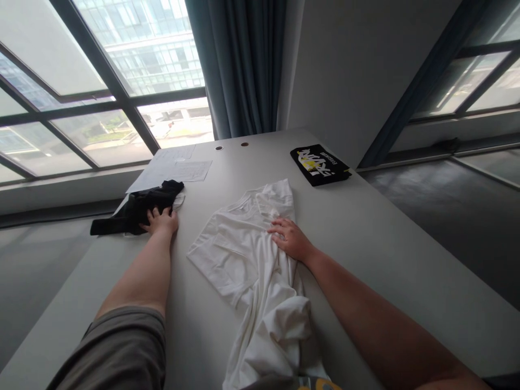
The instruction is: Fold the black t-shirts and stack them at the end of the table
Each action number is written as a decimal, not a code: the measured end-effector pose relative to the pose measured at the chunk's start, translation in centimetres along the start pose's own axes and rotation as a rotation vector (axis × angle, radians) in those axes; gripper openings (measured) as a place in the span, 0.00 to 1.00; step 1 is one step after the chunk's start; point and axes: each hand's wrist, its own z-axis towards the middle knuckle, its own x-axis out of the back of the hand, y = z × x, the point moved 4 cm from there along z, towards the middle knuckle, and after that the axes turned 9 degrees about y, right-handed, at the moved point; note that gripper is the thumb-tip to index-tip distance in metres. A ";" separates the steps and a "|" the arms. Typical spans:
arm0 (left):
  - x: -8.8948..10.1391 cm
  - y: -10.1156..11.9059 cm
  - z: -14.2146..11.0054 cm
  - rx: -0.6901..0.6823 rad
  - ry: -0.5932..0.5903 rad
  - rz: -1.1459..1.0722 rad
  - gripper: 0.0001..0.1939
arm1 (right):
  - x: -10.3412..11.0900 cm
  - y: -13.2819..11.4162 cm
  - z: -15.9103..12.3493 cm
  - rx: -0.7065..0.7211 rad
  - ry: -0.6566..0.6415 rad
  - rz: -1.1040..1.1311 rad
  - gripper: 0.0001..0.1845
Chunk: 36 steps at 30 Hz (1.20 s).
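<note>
A white T-shirt point(235, 244) lies rumpled along the middle of the table, its lower part bunched up towards me. My right hand point(290, 238) rests on the shirt's right side with the fingers stretched out over the cloth. At the table's left edge is a crumpled black garment point(142, 208), with a bit of white cloth showing beside it. My left hand point(161, 221) lies on this black cloth, fingers spread. A grey and yellow patch shows on the white cloth at the bottom of the view.
A folded black garment point(319, 165) with white and yellow lettering lies at the back right of the white table point(365, 260). Paper sheets point(187, 169) lie at the back left. Two round holes pierce the far end. Windows and a blue curtain point(244, 65) stand beyond.
</note>
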 end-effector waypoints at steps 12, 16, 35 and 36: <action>3.0 7.6 -16.8 -0.649 -0.093 -0.267 0.26 | -1.2 0.2 0.1 -0.039 0.040 -0.192 0.25; 2.4 10.5 -21.4 -0.733 -0.197 -0.284 0.26 | -0.1 3.0 1.1 -0.031 0.131 -0.183 0.21; 3.1 11.1 -21.0 -0.811 -0.283 -0.189 0.27 | 6.1 23.1 12.5 -0.419 0.065 -0.744 0.26; 3.0 11.0 -20.9 -0.817 -0.278 -0.193 0.27 | 6.1 24.0 12.8 -0.455 0.067 -0.734 0.26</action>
